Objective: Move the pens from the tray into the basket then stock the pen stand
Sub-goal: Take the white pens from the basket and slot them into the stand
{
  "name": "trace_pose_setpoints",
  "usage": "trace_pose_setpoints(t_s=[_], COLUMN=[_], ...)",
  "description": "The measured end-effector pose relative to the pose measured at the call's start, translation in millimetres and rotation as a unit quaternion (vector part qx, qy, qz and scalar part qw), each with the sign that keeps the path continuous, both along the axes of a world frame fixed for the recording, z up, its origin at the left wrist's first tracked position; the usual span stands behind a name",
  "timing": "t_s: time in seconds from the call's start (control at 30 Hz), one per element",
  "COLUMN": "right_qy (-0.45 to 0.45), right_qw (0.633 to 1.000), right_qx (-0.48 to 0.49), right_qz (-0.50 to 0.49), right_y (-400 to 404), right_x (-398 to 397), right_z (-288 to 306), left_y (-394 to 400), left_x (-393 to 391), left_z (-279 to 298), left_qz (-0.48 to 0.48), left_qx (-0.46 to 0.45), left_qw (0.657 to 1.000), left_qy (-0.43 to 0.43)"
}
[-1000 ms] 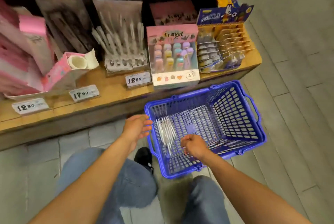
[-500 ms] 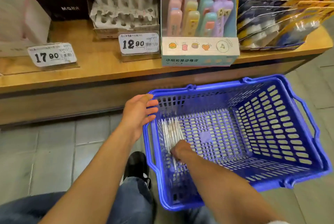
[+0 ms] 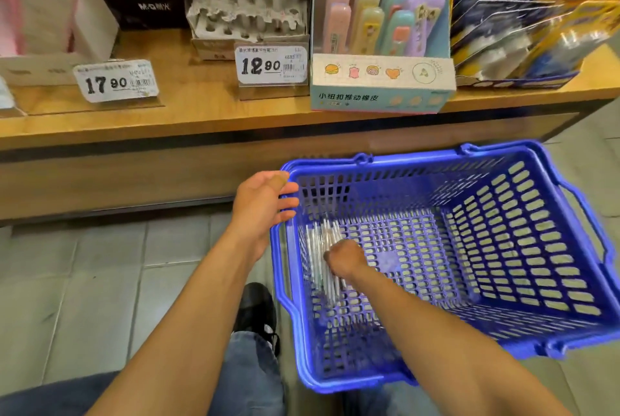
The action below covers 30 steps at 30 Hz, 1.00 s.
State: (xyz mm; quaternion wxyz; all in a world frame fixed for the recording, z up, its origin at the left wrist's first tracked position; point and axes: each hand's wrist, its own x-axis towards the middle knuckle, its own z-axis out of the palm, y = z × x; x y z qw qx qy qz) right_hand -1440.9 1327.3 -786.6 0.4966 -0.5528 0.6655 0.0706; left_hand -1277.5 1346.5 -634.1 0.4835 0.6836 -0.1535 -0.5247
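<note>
A blue plastic basket (image 3: 523,234) stands on the floor below the wooden shelf. Several white pens (image 3: 318,248) lie in a bundle on its bottom at the left side. My right hand (image 3: 345,259) reaches down into the basket and its fingers curl round the pens. My left hand (image 3: 263,204) rests with straight fingers on the basket's left rim corner. On the shelf above stands the white pen stand (image 3: 246,18) with several white pens upright in it and some holes bare.
The wooden shelf (image 3: 208,117) carries price tags 17.90 (image 3: 115,81) and 12.90 (image 3: 270,65), a pastel eraser display box (image 3: 382,36), a black box (image 3: 141,2) and a yellow-blue display (image 3: 530,23). A black shoe (image 3: 256,306) and my knees are beside the basket.
The view has come closer and lower towards the basket. My right hand went down from above the basket's floor onto the pen bundle; my left hand moved onto the rim.
</note>
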Motion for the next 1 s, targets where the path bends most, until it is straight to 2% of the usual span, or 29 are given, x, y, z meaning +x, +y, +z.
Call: trace_pose_setpoints(t_s=[0.17,0.33,0.4,0.53,0.6,0.67,0.8,0.83,0.9,0.97,1.0], right_qy=[-0.214,-0.383,-0.418,-0.428,-0.417,-0.382,-0.17,-0.104,0.017,0.068,0.074], right_qw=[0.969,0.912,0.896,0.895,0.904,0.919,0.975,0.989,0.999,0.99,0.987], right_qx=[-0.012,-0.048,-0.06,-0.058,-0.045,-0.029,-0.04,-0.036,-0.02,-0.014,-0.022], right_qz=[-0.126,-0.137,-0.139,-0.114,-0.082,-0.096,-0.134,-0.099,0.033,0.125,0.139], right_y=[-3.8,9.9,11.6,10.4,-1.8,-25.9,-57.5,-56.7,-49.5,-40.3,-36.4], right_x=[-13.2,-0.5,9.3,22.8,17.2,2.5,-27.2,-32.0,-39.6,-41.9,-41.9], right_z=[59.7,115.3,126.6,130.6,124.6,106.6,40.9,21.9,-10.0,-29.0,-35.9], left_y=[7.5,7.5,7.9,10.4,10.0,8.8,8.1,7.6,6.4,5.7,5.6], left_x=[-6.1,-11.7,-12.9,-7.7,-5.6,-4.9,-4.7,-4.7,-4.3,-4.3,-4.5], left_z=[0.8,1.8,2.5,0.1,-3.7,-6.5,-10.3,-10.9,-11.2,-11.2,-11.1], left_qz=[-0.005,-0.055,-0.092,-0.105,-0.073,-0.029,0.02,0.02,0.011,0.007,0.004], left_qx=[-0.002,0.004,-0.01,-0.022,-0.013,-0.007,-0.004,-0.002,0.001,-0.004,-0.008], left_qw=[1.0,0.996,0.994,0.993,0.997,1.0,1.0,1.0,1.0,1.0,1.0], left_qy=[-0.019,-0.066,-0.061,-0.056,-0.035,0.0,0.013,0.004,-0.016,-0.015,-0.01])
